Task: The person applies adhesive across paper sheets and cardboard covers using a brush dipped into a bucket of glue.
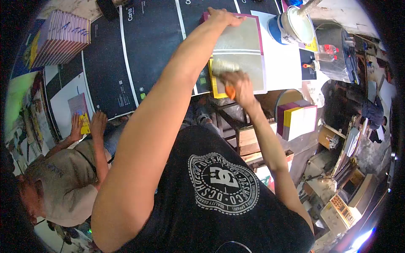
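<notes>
My left hand (225, 17) lies with its fingers spread on the top edge of a grey board cover (242, 38) with a purple border. Wrapped round the orange handle of a wide brush is my right hand (241, 87). The pale bristles of the brush (225, 66) are over the lower grey panel, near its left side. A yellow edge (219, 93) shows beneath the cover at the lower left. White paper (283, 69) lies to the right of it.
A bucket (291, 27) stands at the table's back right, with bottles (328, 52) beyond. Stacked books (65, 36) stand at the back left. A co-worker (69, 181) handles a small yellow-and-purple piece at left. Another stack (297, 120) sits below right.
</notes>
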The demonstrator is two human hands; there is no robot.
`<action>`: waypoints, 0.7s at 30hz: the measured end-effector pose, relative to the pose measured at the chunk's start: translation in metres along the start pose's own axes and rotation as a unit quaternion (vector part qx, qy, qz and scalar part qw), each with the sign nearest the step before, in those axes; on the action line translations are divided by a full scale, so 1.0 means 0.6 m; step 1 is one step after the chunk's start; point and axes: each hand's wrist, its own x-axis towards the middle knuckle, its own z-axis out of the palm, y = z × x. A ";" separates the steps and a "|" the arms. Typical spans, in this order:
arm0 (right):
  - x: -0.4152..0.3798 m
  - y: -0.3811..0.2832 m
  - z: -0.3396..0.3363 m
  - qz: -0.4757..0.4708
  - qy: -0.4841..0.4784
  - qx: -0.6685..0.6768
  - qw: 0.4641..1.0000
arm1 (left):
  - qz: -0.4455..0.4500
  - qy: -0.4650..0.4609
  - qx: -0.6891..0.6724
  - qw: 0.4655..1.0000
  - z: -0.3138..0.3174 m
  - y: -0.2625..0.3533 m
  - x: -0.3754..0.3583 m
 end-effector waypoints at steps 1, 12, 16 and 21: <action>-0.011 -0.037 -0.036 -0.002 -0.039 0.032 0.999 | 0.006 -0.005 -0.012 1.000 -0.004 -0.004 -0.005; 0.062 -0.035 -0.105 0.019 0.071 -0.007 0.997 | 0.019 -0.001 -0.032 0.999 0.000 0.000 0.013; 0.077 -0.016 -0.012 0.043 0.025 0.016 0.999 | 0.028 -0.010 -0.026 0.999 0.010 -0.007 0.035; -0.070 -0.123 -0.079 0.015 -0.086 0.090 0.992 | 0.016 0.007 -0.031 0.999 -0.001 -0.013 0.006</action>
